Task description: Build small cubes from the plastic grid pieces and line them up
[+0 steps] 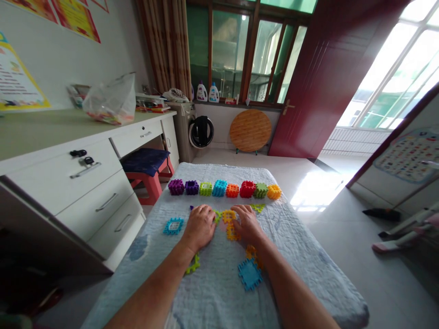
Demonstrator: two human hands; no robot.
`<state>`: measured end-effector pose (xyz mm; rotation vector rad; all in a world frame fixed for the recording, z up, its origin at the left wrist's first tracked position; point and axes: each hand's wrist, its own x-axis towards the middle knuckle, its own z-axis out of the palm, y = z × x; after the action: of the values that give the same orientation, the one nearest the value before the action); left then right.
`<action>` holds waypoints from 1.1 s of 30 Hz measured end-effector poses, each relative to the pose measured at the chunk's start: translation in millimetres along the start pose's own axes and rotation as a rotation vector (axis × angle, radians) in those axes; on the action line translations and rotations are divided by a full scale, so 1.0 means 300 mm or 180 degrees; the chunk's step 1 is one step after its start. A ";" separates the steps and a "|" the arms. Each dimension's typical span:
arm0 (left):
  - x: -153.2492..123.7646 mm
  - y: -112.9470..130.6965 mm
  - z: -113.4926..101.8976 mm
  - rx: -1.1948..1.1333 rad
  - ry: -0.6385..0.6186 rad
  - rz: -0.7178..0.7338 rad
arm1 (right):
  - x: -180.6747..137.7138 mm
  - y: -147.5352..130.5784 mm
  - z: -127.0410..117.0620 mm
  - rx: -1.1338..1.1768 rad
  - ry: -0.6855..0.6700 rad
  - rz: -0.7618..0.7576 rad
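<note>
Landmark: using the row of blocks (219, 188) for every direction here, eight chunky stacks lined up across a cloth-covered table (219, 292).
Row colours: left to right it goes magenta-purple, dark purple, lime, cyan, orange, red, olive green, yellow-orange.
Left hand (201, 224): on the near side of the row, a bit left of its middle. Palm down, fingers bunched pretty close, tips right by a lime piece (218, 216). Honestly can't tell if it's gripping anything under there.
Right hand (249, 223): also on the near side, right of the row's middle. Palm down, thumb and index a little apart, by the right edges of two yellow tiles. Can't tell whether that's a real pinch or just fingers resting.
Yellow tiles: both just on the near side of the row's middle, between the hands. The upper tile (228, 216) is closer to the row, the lower tile (233, 232) sits right below it.
Other loose bits: all on the near side too. Blue window tile (173, 225) off the row's left end, green triangle (258, 208) close by its right half, solid blue tile (250, 274) farther out, beside an orange tile (251, 252) partly hidden by the right forearm.
Background: past the row, washing machine (185, 123) to the left, round wooden tabletop (250, 130) right of the middle, red door (315, 91) farther right.
</note>
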<state>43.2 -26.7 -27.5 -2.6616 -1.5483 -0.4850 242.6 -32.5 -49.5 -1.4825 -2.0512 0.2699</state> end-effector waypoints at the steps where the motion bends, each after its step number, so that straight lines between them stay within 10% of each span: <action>1: -0.001 0.000 -0.003 -0.0030 0.0021 0.0001 | 0.007 -0.003 0.010 -0.0013 -0.0044 0.0013; 18: -0.007 -0.027 0.069 -0.0400 -0.0188 0.0108 | 0.024 0.056 0.010 0.1434 0.0660 0.0652; 22: -0.004 -0.024 0.056 -0.0300 -0.0178 0.0067 | 0.005 0.051 -0.008 0.2101 0.0236 0.0787; 33: -0.007 -0.034 0.050 -0.0368 -0.0068 0.0113 | -0.035 -0.045 -0.067 0.0268 -0.0247 -0.0041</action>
<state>37.5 -20.6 -43.6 -2.7830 -1.5208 -0.5631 245.2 -50.3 -30.3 -1.4279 -2.0829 0.4093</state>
